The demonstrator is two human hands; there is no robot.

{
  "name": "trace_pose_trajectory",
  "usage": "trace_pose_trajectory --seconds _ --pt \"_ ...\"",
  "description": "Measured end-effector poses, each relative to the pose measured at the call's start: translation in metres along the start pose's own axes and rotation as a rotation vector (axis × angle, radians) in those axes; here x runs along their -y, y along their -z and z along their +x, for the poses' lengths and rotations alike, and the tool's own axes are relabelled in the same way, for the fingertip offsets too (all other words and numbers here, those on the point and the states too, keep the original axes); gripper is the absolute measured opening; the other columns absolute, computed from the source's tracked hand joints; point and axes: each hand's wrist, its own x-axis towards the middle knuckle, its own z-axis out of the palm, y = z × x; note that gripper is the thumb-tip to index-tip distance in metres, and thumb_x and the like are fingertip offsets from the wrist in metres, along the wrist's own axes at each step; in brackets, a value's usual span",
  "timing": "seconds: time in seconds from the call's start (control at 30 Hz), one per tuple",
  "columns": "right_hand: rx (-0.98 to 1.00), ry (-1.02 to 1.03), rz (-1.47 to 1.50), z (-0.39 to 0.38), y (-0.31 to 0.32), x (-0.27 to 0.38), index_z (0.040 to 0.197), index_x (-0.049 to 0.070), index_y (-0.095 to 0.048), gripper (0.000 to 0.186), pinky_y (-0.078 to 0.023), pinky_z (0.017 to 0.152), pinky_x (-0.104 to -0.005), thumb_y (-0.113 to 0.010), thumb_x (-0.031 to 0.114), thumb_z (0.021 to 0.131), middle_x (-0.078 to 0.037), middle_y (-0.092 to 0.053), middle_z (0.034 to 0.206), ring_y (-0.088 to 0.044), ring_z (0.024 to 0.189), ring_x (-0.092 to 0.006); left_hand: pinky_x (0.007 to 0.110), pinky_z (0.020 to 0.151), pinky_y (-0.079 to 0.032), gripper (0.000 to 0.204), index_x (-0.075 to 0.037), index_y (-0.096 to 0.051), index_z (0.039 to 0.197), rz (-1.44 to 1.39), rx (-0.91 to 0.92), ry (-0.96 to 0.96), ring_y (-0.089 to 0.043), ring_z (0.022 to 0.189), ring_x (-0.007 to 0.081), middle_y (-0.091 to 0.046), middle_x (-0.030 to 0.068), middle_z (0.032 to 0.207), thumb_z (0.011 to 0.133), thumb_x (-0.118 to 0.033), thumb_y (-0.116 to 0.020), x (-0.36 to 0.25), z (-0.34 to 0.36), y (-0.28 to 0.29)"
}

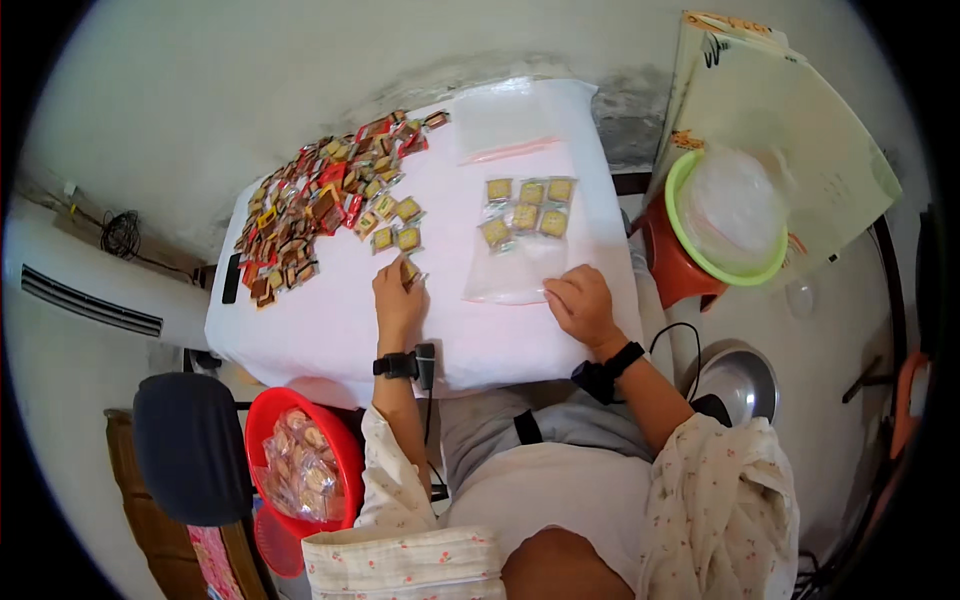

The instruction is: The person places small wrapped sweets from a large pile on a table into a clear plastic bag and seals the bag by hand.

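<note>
My left hand point(398, 303) is closed on a small wrapped biscuit point(411, 271) above the white-covered table point(340, 335). Just beyond it lie a few more wrapped biscuits point(407, 238), beside a wide heap of mixed wrapped snacks point(320, 190). My right hand point(583, 305) pinches the near edge of a clear plastic bag point(510, 278) with a reddish strip along its mouth. Several square wrapped biscuits point(525, 216) sit in rows at the bag's far part; whether they lie inside or on top is hard to make out. Both wrists wear black straps.
Flat clear bags point(505, 125) lie at the table's far side. A black phone point(231, 278) is at the left edge. Lower left stands a red bucket point(352, 450) of bagged biscuits, near a dark chair point(192, 448). Right are a green basin point(678, 215) and a metal bowl point(750, 380).
</note>
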Motion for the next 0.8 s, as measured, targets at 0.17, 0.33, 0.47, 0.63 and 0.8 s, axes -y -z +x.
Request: trace_pose_trajectory --seconds 0.17,0.33,0.47,0.63,0.8 --pt "0.021 -0.006 0.008 -0.001 0.002 -0.002 0.085 0.008 -0.066 0.013 -0.041 0.065 -0.0355 -0.070 0.008 0.073 -0.005 -0.055 0.073 -0.053 0.070 -0.0230 0.035 0.086 -0.047 0.049 0.003 -0.053 0.124 -0.135 -0.156 -0.026 -0.056 0.099 0.0312 -0.053 0.0170 0.112 0.079 -0.014 -0.067 -0.010 -0.043 -0.011" --pt "0.022 -0.005 0.006 0.001 0.003 0.002 0.085 0.006 -0.065 0.013 -0.041 0.064 -0.0359 -0.069 0.006 0.073 -0.006 -0.054 0.072 -0.053 0.068 -0.0244 0.035 0.082 -0.048 0.042 -0.001 -0.056 0.119 -0.123 -0.122 -0.191 -0.057 0.097 0.0313 -0.053 0.0175 0.107 0.078 -0.007 -0.066 -0.029 -0.080 -0.020" --pt "0.013 0.000 0.011 0.001 0.003 -0.001 0.085 0.006 -0.064 0.012 -0.042 0.066 -0.0367 -0.068 0.008 0.074 -0.005 -0.055 0.074 -0.053 0.069 -0.0244 0.032 0.078 -0.049 0.041 -0.002 -0.055 0.118 -0.184 -0.089 -0.102 -0.058 0.092 0.0276 -0.054 0.0153 0.107 0.079 -0.004 -0.065 -0.043 -0.089 -0.023" --pt "0.015 -0.013 0.011 0.000 0.003 -0.001 0.085 0.006 -0.063 0.012 -0.042 0.068 -0.0371 -0.068 0.008 0.075 -0.007 -0.055 0.074 -0.054 0.069 -0.0255 0.020 0.054 -0.043 0.038 -0.003 -0.054 0.120 -0.838 0.355 0.203 -0.053 0.066 0.0062 -0.060 0.0065 0.100 0.084 -0.005 -0.066 -0.078 -0.081 -0.019" --pt "-0.018 0.011 0.020 0.001 0.003 0.000 0.085 0.004 -0.062 0.014 -0.042 0.065 -0.0375 -0.068 0.003 0.073 -0.008 -0.054 0.072 -0.054 0.069 -0.0274 0.018 0.053 -0.042 0.042 -0.001 -0.051 0.126 -0.874 0.662 0.241 -0.053 0.065 0.0058 -0.060 0.0050 0.092 0.086 -0.006 -0.063 -0.094 -0.052 -0.061"
